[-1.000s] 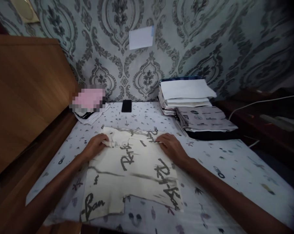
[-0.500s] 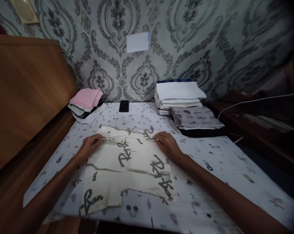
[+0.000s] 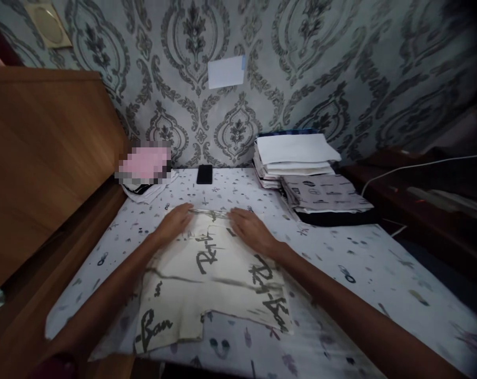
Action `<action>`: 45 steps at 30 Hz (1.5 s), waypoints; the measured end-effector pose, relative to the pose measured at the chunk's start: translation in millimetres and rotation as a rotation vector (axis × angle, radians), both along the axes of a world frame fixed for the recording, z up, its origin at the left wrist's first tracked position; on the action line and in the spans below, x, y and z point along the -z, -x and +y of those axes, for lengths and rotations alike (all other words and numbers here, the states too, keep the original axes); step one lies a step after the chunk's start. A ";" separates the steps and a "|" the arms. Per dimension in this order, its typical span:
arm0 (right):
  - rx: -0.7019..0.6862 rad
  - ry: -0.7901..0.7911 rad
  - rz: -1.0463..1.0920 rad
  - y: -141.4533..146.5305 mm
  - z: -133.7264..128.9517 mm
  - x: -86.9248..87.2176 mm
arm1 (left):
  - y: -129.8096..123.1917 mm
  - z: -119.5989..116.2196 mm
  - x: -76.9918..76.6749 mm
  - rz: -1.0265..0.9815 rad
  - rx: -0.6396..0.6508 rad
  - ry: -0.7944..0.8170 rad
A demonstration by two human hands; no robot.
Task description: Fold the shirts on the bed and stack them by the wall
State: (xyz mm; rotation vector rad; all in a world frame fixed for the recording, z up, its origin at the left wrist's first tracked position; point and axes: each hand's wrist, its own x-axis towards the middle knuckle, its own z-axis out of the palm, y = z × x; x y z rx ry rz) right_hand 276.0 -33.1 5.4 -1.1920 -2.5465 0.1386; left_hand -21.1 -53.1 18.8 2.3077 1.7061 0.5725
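A cream garment [image 3: 222, 268] with dark lettering lies spread on the patterned white cloth of the table. At its far edge on the left, my left hand [image 3: 177, 221] rests with fingers together on the fabric. My right hand [image 3: 248, 226] lies on the same far edge further right, its fingers also closed over the fabric. Between the two hands a short stretch of the upper edge shows, slightly bunched. The garment's near side has a stepped edge, lower at the left.
Beyond the garment lies a black phone [image 3: 205, 174]. A pile of folded cloths [image 3: 297, 150] stands at the back right, with a grey patterned cloth [image 3: 325, 190] in front. A pink-topped pile [image 3: 146, 163] is at the back left, beside a wooden panel [image 3: 45, 158].
Both hands have moved inward along the garment's far edge and are closer together. The folded-over strip at the top looks narrower. The view has shifted slightly.
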 end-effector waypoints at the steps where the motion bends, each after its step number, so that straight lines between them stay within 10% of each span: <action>1: -0.006 0.018 -0.037 8.9 3.9 4.5 | -4.4 7.2 6.8 0.049 0.010 0.031; 12: 0.018 0.212 -0.153 12.1 17.0 32.8 | 23.9 20.9 54.8 0.403 -0.158 -0.009; 29: 0.347 0.056 0.215 -75.6 34.2 46.5 | 12.5 9.4 31.7 0.322 -0.225 0.033; 36: -0.010 0.038 0.029 -28.4 -3.2 30.1 | -30.8 -18.8 24.3 0.356 0.141 0.076; 45: -0.023 0.002 -0.012 -26.2 -2.3 36.6 | -55.4 -107.6 -9.8 0.142 0.487 0.323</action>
